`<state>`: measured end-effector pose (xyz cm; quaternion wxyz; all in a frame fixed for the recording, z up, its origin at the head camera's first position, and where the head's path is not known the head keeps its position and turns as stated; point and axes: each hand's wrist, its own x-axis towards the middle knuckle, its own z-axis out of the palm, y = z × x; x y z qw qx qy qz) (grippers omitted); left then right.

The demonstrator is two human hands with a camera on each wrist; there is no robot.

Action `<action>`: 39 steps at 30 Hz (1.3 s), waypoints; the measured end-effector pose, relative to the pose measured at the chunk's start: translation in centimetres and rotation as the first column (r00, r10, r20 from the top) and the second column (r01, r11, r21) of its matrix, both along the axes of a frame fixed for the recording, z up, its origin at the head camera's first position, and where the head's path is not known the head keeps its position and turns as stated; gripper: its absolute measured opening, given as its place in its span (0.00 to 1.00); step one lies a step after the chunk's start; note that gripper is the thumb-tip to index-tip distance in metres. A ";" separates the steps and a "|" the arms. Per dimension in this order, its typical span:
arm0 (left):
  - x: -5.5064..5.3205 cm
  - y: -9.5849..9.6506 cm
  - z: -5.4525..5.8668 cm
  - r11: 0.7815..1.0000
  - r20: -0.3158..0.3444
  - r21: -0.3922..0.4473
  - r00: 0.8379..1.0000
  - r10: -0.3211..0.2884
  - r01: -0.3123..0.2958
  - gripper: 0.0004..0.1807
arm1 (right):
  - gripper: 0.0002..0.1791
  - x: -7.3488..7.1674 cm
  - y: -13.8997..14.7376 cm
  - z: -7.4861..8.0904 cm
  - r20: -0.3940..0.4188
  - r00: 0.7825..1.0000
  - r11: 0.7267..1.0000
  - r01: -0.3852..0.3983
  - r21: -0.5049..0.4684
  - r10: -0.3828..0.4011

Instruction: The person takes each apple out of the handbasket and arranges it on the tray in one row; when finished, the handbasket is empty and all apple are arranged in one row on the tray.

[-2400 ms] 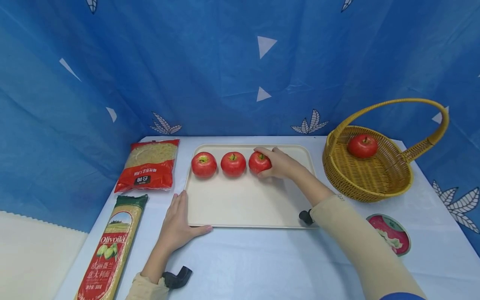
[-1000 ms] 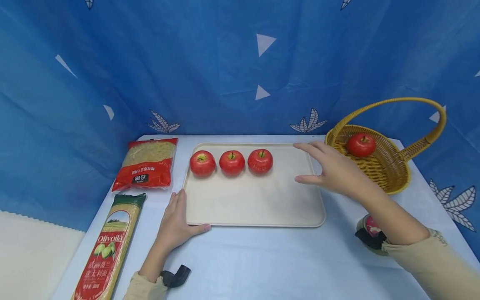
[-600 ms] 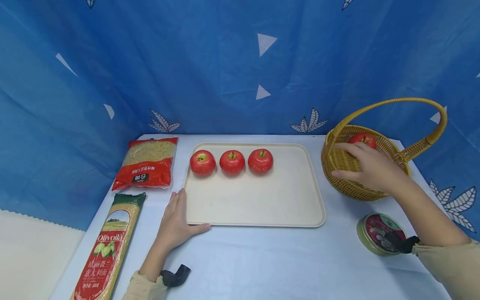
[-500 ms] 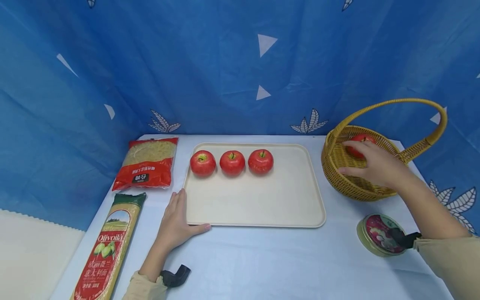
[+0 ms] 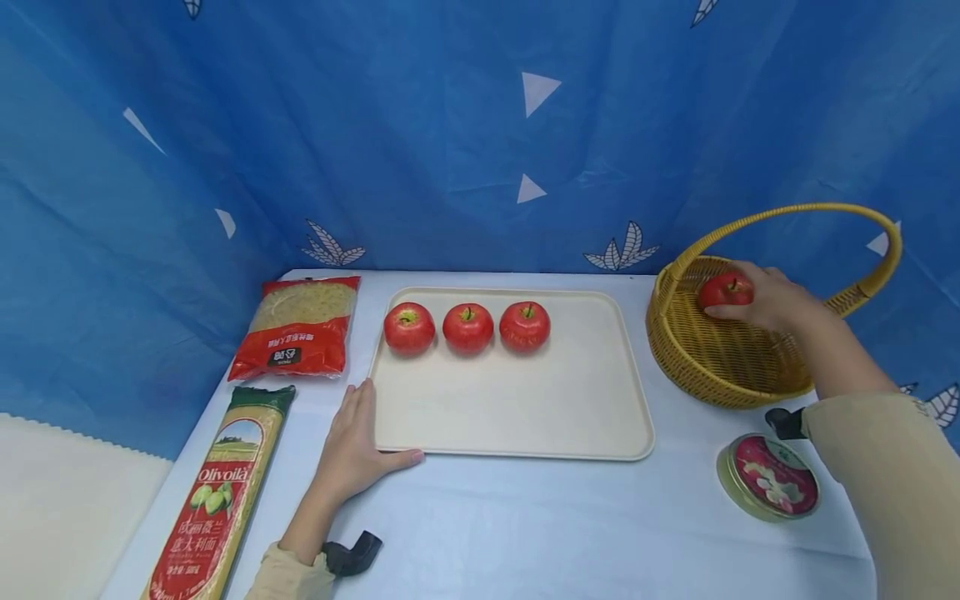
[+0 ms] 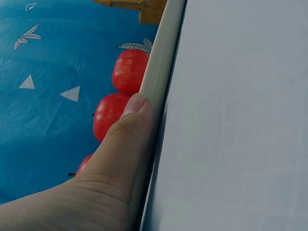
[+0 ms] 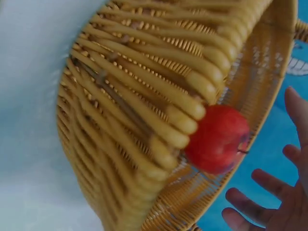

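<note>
In the head view my right hand (image 5: 772,298) reaches into the yellow wicker basket (image 5: 697,367), thumb and fingers around a red apple (image 5: 723,288). The right wrist view is blurred; there the fingers (image 7: 248,204) look spread, to the right of the apple (image 7: 219,139). My left hand (image 5: 352,446) rests at the front left corner of a cream tray (image 5: 517,400), its thumb along the front edge and its fingers beside the left edge. Three red apples stand in a row on the tray: left apple (image 5: 408,329), middle apple (image 5: 468,329), right apple (image 5: 525,327).
A bag of pasta (image 5: 300,329) and a long pack of spaghetti (image 5: 217,492) lie left of the tray. A round tin (image 5: 768,477) stands in front of the basket, near my right forearm. The basket's tall handle (image 5: 787,210) arches above it. A blue curtain (image 5: 450,125) hangs behind.
My right hand has left the right apple on the tray, moved right into the basket and reached the apple there. That apple's stem now tilts towards the hand. My left hand stays put.
</note>
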<state>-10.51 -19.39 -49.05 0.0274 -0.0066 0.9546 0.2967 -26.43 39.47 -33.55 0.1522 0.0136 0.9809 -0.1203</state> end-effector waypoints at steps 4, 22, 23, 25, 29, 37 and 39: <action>0.0 0.0 0.0 1.000 0.002 0.003 1.000 -0.004 0.004 0.80 | 0.68 -0.5 0.5 0.0 0.009 0.999 0.999 0.035 0.020 -0.036; 0.0 0.1 -0.2 1.000 0.006 -0.003 1.000 -0.003 0.003 0.79 | 0.65 -2.0 0.9 -2.4 0.032 0.995 0.995 0.096 -0.039 -0.095; 0.0 0.1 -0.2 1.000 0.006 -0.004 1.000 -0.002 0.002 0.79 | 0.64 -2.1 0.9 -2.5 0.027 0.995 0.995 0.096 -0.037 -0.095; -0.1 0.1 -0.2 1.000 0.006 -0.004 1.000 -0.001 0.001 0.79 | 0.62 -2.4 0.8 -2.8 0.016 0.996 0.995 0.094 -0.030 -0.093; -0.1 0.1 -0.2 1.000 0.003 -0.004 1.000 -0.001 0.001 0.79 | 0.60 -2.5 0.7 -3.2 0.004 0.995 0.995 0.099 -0.009 -0.099; -0.1 0.1 -0.1 1.000 -0.003 -0.004 1.000 0.000 0.000 0.79 | 0.60 -2.5 0.3 -3.1 0.020 0.993 0.993 0.113 0.027 -0.113; -0.1 0.1 -0.1 1.000 -0.002 -0.003 1.000 0.002 -0.002 0.79 | 0.56 -2.5 0.3 -3.1 0.016 0.993 0.993 0.115 0.023 -0.116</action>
